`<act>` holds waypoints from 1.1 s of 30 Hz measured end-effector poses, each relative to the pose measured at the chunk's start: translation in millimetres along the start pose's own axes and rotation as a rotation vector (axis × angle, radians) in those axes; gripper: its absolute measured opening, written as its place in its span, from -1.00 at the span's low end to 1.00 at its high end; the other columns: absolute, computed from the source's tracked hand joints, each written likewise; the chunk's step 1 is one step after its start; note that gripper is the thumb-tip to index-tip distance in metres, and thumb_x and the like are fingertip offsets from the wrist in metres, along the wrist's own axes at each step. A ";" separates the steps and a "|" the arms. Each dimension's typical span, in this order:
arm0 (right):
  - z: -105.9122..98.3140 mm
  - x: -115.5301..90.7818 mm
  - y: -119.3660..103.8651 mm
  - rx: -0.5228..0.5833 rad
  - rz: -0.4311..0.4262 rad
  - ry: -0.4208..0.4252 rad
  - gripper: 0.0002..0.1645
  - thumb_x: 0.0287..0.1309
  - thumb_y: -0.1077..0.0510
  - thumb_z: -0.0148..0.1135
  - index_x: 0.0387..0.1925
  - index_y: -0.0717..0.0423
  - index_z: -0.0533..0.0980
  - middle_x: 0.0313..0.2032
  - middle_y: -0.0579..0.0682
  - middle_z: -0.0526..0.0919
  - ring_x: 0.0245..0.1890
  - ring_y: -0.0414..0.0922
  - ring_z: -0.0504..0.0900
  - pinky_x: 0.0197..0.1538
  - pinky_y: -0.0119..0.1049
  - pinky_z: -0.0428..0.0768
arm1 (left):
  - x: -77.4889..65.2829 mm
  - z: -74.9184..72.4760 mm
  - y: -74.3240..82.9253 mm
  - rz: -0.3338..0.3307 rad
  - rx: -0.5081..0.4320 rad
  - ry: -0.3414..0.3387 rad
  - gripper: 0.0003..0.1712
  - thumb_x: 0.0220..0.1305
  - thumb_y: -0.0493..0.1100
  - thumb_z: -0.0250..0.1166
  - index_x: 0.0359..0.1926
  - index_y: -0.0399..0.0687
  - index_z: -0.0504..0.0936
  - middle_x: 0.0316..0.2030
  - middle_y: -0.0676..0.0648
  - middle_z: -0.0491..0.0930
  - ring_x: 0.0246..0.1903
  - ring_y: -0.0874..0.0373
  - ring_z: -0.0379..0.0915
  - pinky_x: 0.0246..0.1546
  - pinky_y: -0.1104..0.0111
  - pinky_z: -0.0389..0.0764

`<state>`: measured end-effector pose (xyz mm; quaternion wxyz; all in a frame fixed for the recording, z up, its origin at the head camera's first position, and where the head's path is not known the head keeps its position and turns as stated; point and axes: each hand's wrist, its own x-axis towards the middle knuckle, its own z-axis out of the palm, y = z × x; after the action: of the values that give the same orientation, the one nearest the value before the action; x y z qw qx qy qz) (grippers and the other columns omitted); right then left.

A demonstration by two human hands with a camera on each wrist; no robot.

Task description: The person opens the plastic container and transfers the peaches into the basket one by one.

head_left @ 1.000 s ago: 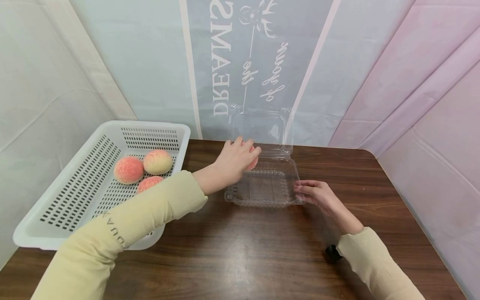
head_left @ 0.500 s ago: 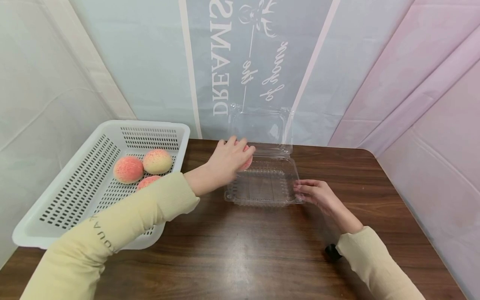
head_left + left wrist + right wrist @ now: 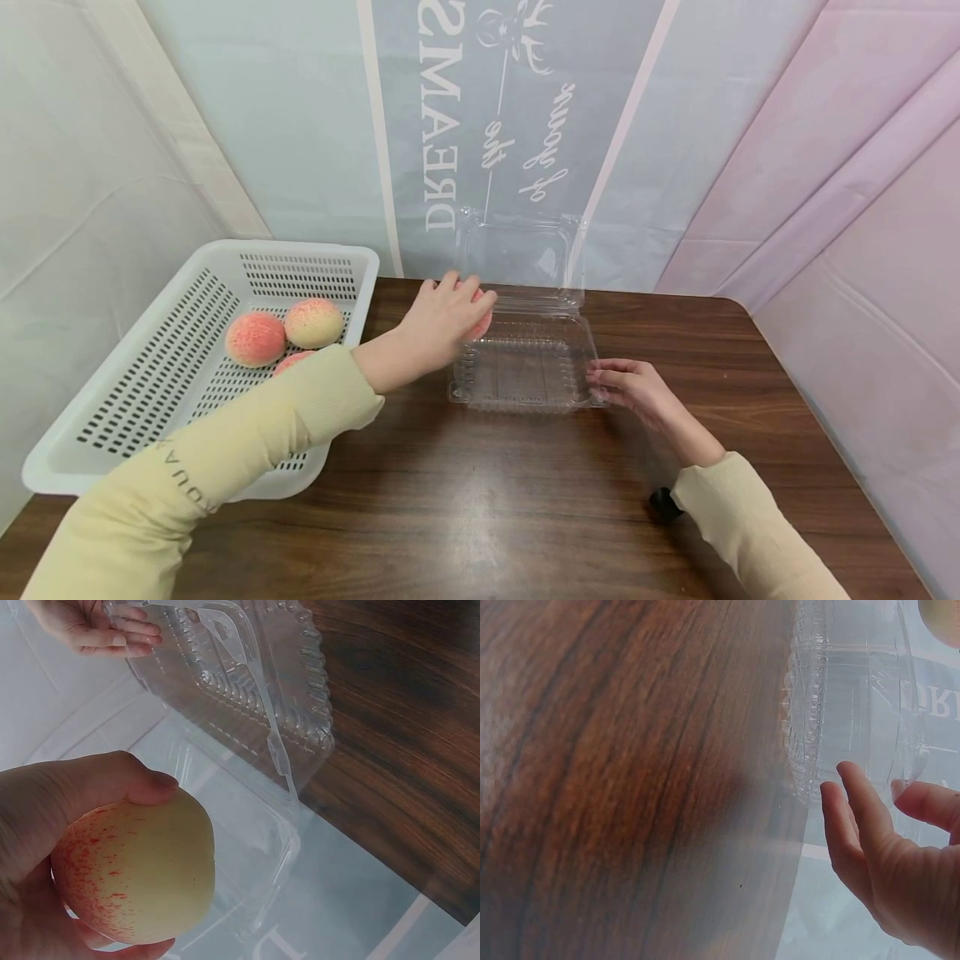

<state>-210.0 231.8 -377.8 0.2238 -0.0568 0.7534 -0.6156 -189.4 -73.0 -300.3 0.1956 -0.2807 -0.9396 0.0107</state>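
Observation:
My left hand (image 3: 438, 325) grips a peach (image 3: 142, 870), yellow with red speckles, thumb on top and fingers curled beneath. In the head view the hand is at the left back of a clear plastic clamshell box (image 3: 525, 400), over its left edge. The box stands on the table with its lid (image 3: 517, 250) raised against the backdrop. At the right side of the box is my right hand (image 3: 637, 392); its fingers lie fairly straight along the wall, with the thumb (image 3: 926, 804) at the rim.
A white slotted basket (image 3: 371, 292) stands to the left. It holds a red peach (image 3: 256, 339), a paler peach (image 3: 314, 323) and another peach (image 3: 291, 362) partly hidden by the left sleeve. A small black object (image 3: 665, 505) shows at the right cuff. A printed curtain (image 3: 510, 125) hangs behind the table (image 3: 480, 517).
My left hand has shifted left with the peach, from over the box toward its left edge. The right hand and the box have stayed in place.

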 end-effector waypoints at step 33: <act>-0.4 -0.5 0.5 0.008 -0.005 0.006 -0.45 0.26 0.30 -0.05 0.16 0.62 0.13 0.16 0.49 0.22 -0.16 -0.31 0.56 -0.10 -0.38 0.54 | -15.7 -14.6 -13.3 -0.038 -0.003 -0.039 -0.57 -0.20 -0.35 0.30 -0.19 -0.09 0.43 -0.24 -0.12 0.42 -0.23 -0.11 0.33 -0.46 0.12 0.41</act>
<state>-209.6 232.5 -378.1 0.2204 -0.0560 0.7516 -0.6192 -178.9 -93.8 -290.8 0.1768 -0.2627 -0.9485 0.0113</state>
